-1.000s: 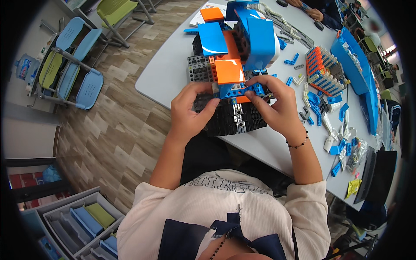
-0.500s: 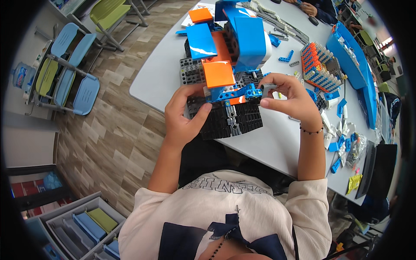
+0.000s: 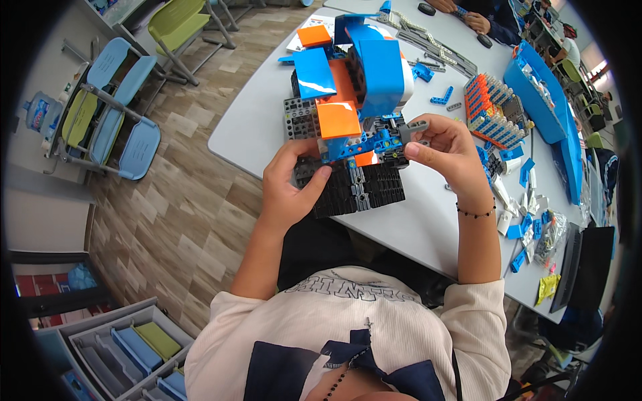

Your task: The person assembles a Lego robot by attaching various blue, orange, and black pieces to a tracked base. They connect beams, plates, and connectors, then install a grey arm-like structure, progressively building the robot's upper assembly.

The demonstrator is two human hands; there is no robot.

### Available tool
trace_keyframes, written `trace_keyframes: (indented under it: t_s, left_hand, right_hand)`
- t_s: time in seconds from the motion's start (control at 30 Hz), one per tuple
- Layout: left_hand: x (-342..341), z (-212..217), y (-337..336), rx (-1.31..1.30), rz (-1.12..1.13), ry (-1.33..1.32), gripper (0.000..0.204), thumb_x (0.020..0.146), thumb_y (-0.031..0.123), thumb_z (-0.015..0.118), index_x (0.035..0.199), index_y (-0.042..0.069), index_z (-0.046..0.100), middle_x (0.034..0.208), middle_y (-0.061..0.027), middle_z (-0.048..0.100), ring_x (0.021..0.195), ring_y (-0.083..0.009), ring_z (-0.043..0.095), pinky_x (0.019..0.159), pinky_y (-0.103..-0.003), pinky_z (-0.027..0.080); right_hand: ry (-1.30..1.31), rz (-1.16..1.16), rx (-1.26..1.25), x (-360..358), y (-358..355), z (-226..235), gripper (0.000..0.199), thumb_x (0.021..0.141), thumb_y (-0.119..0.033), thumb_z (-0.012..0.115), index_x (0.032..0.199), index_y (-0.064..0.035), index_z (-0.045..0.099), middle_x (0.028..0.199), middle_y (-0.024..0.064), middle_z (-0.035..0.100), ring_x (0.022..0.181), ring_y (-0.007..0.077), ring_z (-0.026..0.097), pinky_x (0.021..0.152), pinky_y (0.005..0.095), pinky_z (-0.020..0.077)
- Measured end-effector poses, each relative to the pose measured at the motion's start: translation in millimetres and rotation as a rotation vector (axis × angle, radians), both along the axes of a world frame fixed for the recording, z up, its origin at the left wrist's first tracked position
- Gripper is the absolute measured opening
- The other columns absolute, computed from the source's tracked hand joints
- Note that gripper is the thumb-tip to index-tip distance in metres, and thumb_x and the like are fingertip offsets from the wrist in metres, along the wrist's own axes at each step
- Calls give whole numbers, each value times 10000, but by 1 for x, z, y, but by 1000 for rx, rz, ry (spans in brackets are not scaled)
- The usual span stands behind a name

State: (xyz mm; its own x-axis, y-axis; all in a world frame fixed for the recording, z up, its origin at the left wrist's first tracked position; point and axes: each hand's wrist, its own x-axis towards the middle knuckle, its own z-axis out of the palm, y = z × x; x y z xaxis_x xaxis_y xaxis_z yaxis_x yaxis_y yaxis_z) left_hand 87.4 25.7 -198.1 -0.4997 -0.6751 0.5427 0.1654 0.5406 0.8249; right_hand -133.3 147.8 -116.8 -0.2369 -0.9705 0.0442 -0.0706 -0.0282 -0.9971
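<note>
At the far left of the frame, a water jug [image 3: 43,115] stands behind a light-blue chair [image 3: 140,150], with a green chair [image 3: 177,28] farther up. In the lower left, a grey drawer [image 3: 107,316] holds blue and green trays, and wood-patterned floor [image 3: 194,167] stretches toward the middle. The pale counter [image 3: 247,120] begins right of that.

At the centre, the left hand [image 3: 284,184] grips the near left side of the toy model [image 3: 338,119], its thumb in front and its fingers curled behind. The model, in blue, orange, grey and black, stands in the upper middle of the frame, over the counter's near edge, a ribbed black block lowest. Just right of it, the right hand [image 3: 455,157] pinches a small grey piece [image 3: 417,126] between thumb and fingers, against the end of a blue beam [image 3: 378,143]; whether the two are joined, I cannot tell.

Toward the upper right are another person's hand [image 3: 477,23], an orange-and-white crate [image 3: 491,110] and a long blue tray [image 3: 531,87]. Below the crate lie loose blue and white pieces [image 3: 527,172], a clear bag [image 3: 552,237] and a yellow packet [image 3: 548,289].
</note>
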Motion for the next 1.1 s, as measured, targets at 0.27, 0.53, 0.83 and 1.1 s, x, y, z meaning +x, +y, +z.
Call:
trace_keyframes:
  t_s: [0.27,0.53,0.83,1.1]
  left_hand:
    - [0,2,-1,15,-5,2,298,792,70,676,1055,-37,588,970,-126,623,895,-201,610,827,-309,474]
    - [4,2,-1,35,-7,0,325,794,63,663,1091,-40,583,997,-124,614,944,-207,598,869,-312,459]
    - [12,-5,3,5,14,-11,379,797,102,666,1124,-51,553,1022,-133,579,989,-225,571,917,-337,432]
    - [17,-15,27,-100,-46,-99,917,702,363,807,1352,-42,301,1246,-178,424,1135,-281,490,990,-405,385]
  right_hand:
    - [257,80,95,-13,-2,-2,264,815,-180,754,950,25,656,830,47,670,759,91,620,701,256,533]
    - [2,130,8,-5,-2,-2,253,832,-159,737,976,29,648,846,55,675,764,87,620,720,234,517]
    - [195,154,203,-19,-5,-5,236,841,-146,725,957,39,637,877,72,685,796,89,633,755,230,516]
    - [2,150,78,-13,-5,-8,252,833,-130,732,1003,25,630,902,58,677,824,94,630,766,241,515]
